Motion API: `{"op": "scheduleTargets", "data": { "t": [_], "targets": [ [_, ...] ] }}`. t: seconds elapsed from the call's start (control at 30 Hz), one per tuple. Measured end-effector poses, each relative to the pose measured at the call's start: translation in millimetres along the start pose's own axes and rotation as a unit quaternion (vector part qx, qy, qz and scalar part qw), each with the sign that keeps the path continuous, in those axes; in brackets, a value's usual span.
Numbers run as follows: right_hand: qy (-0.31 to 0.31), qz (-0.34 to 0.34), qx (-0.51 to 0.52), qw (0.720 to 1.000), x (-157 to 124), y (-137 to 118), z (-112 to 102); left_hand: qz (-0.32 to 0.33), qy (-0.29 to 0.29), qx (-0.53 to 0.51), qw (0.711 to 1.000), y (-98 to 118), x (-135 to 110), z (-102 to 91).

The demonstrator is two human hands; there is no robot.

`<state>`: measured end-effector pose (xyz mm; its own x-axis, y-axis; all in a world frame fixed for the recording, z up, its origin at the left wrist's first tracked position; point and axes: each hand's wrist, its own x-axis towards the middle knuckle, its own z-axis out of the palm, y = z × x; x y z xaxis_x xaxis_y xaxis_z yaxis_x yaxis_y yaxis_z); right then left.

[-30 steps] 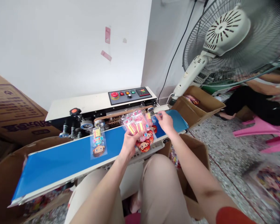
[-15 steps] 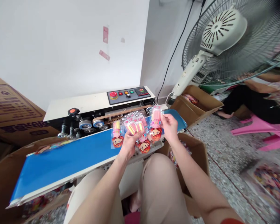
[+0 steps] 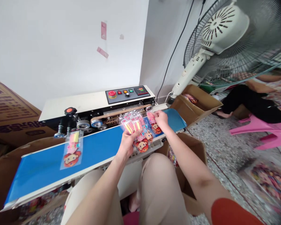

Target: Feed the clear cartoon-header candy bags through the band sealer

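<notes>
My left hand (image 3: 127,142) is closed on a fanned bunch of clear plastic packets (image 3: 138,130), each with pink and yellow sticks and a red-haired cartoon face. To its right, my right hand (image 3: 161,118) pinches the top of a single packet (image 3: 154,122) at the sealing machine's belt edge. The machine (image 3: 70,104) has a control panel (image 3: 127,93) with a red button and a lit display. On its blue conveyor belt (image 3: 96,145) another packet (image 3: 72,149) lies flat at the left, under the rollers' outer end.
A large fan (image 3: 221,29) stands at the right, its blades blurred. Cardboard boxes (image 3: 195,103) with packets stand below and beside the belt. Farther right are a pink stool (image 3: 253,129), a seated person's dark-clothed leg (image 3: 245,100) and a clear bag of packets (image 3: 271,178).
The loose packet on the belt has travelled left, past the rollers. My right hand has moved up and slightly left with its packet, toward the machine. My left hand keeps its bunch.
</notes>
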<state>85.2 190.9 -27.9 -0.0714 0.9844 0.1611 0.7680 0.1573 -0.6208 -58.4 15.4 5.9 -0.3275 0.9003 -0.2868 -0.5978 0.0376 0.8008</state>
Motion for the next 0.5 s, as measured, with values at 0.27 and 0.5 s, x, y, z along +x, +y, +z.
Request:
{"op": "scheduleTargets", "data": {
  "t": [0.27, 0.5],
  "targets": [
    [-0.067, -0.041, 0.106, 0.991, -34, -48, 30, 0.049, 0.074, -0.055, 0.995, 12, 3, -2.9],
    [-0.143, -0.087, 0.208, 0.964, -56, -81, 39, 0.111, 0.178, -0.054, 0.976, 47, -7, -32.7]
  ]
}}
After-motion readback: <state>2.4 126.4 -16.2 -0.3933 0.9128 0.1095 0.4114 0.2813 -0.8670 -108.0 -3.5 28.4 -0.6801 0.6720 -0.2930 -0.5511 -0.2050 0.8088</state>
